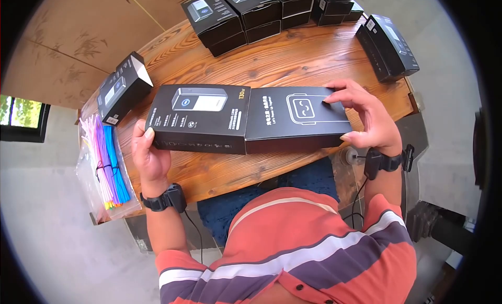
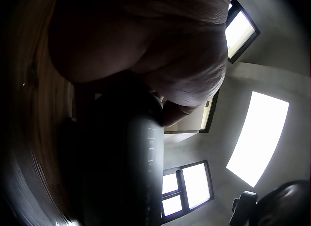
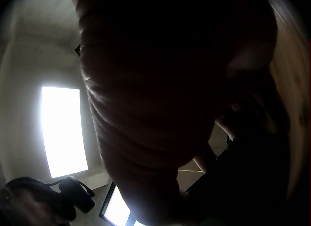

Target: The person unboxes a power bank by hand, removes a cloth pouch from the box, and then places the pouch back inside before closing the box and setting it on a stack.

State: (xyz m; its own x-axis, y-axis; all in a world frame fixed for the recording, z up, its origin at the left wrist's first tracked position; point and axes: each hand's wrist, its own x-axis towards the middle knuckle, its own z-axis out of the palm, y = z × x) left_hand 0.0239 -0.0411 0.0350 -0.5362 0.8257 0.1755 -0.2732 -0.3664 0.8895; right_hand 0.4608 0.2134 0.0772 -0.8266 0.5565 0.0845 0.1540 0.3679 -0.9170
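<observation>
A black box sleeve (image 1: 201, 113) with a printed power bank picture and "130W" lies across the middle of the head view. From its right end extends a black inner box (image 1: 277, 113) with a white line drawing of a smiling device. My left hand (image 1: 151, 155) grips the sleeve's left end, thumb on the near corner. With fingers on top and thumb at the near edge, my right hand (image 1: 374, 116) holds the inner box's right end. Both wrist views are dark; palm and box fill much of each.
Stacked black boxes (image 1: 251, 14) stand at the wooden table's (image 1: 293, 58) far edge. One more box (image 1: 389, 48) is at far right, and another black box (image 1: 123, 89) at left. Below that lies a clear bag of colourful pipe cleaners (image 1: 107, 165).
</observation>
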